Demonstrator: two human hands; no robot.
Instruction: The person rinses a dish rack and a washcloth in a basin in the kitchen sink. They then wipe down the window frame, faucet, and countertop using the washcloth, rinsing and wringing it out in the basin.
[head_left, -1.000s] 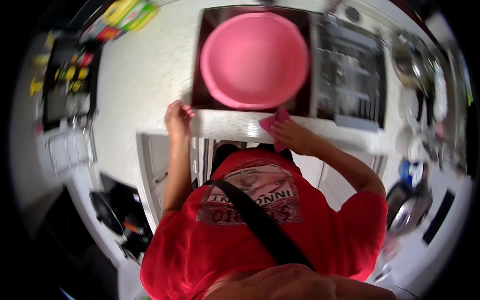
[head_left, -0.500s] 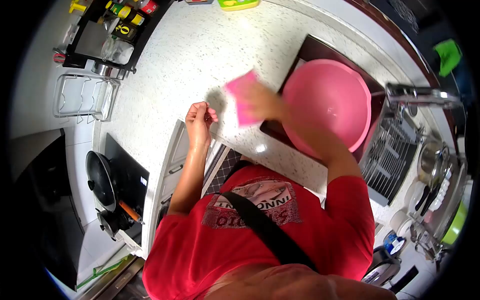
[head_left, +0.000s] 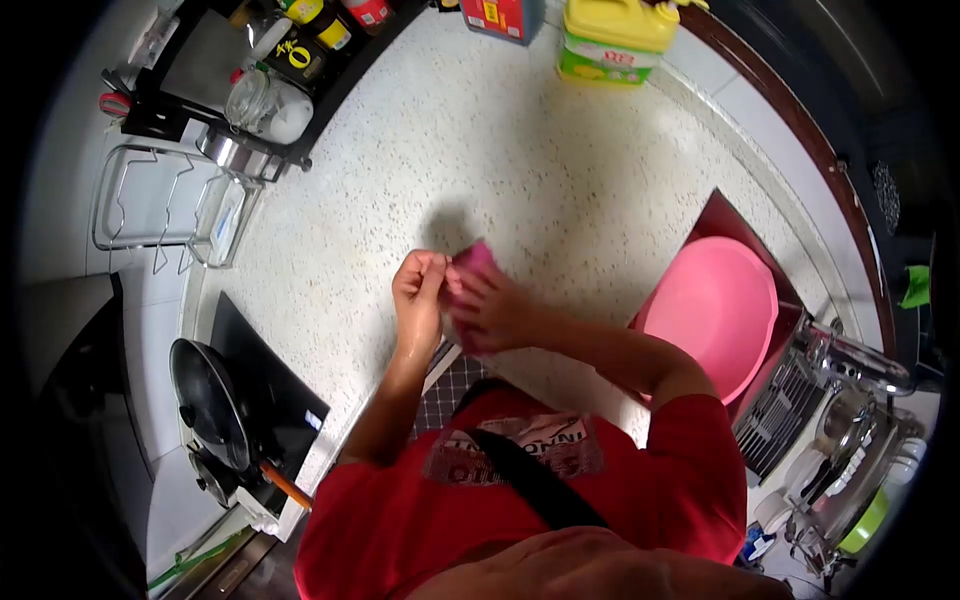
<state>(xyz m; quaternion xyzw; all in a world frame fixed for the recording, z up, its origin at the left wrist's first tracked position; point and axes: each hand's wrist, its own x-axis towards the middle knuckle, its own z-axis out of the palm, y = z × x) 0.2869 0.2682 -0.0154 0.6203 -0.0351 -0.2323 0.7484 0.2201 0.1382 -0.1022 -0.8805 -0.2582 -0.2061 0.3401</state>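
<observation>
A pink cloth (head_left: 478,258) hangs just above the pale speckled countertop (head_left: 560,190) near its front edge. My right hand (head_left: 500,308) is closed on the cloth, its fingers slightly blurred. Right beside it, my left hand (head_left: 416,285) is closed, thumb against curled fingers, with the fingertips up against the cloth's left edge. Whether those fingertips pinch the cloth or something small cannot be made out.
A pink basin (head_left: 710,315) sits in the sink at right, by the faucet (head_left: 860,362). A yellow-green jug (head_left: 615,45) stands at the back. At left are a wire rack (head_left: 160,205), a shelf of bottles and jars, and a black pan (head_left: 210,405) on the cooktop.
My right hand has moved the pink cloth left to meet my left hand, and the cloth looks more bunched. The view has shifted, bringing the jug further into sight.
</observation>
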